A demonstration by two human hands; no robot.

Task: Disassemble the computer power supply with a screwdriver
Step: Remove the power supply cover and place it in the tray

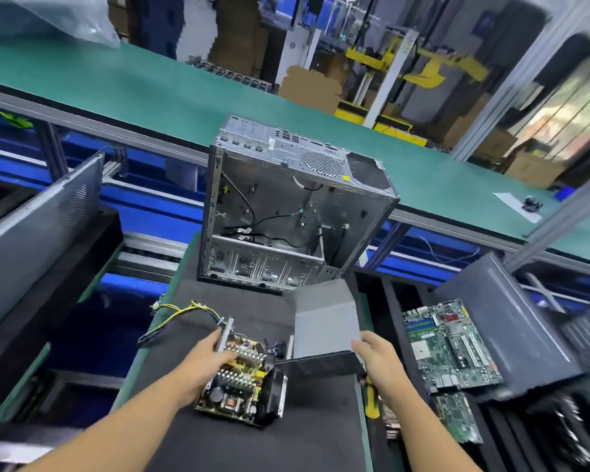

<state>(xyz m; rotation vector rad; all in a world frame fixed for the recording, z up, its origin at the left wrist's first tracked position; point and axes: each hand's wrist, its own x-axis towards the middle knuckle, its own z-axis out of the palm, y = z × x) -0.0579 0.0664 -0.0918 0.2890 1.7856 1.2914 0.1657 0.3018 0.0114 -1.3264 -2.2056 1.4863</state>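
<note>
The power supply (239,379) lies open on the black surface (321,437), its circuit board, finned heatsinks and coils bare to view. The left hand (205,362) grips it at its left side, fingers curled round the upright metal end wall and thumb lying across the top of the board. Just right of the power supply, the grey metal cover (324,318) stands off the unit, tilted, with its lower edge close to the fan end. The right hand (377,359) holds this cover by its right edge, thumb on the outer face and the other fingers wrapped behind. Directly below that hand shows the yellow and black handle of the screwdriver (372,400); whether the hand's lower fingers hold it cannot be told. A bundle of yellow and black wires (181,313) trails from the power supply's far left corner. Beyond the power supply stands an emptied computer case (297,199) with loose cables inside. Further right of the power supply, past the cover, a green motherboard (453,342) lies in a dark bin
</note>
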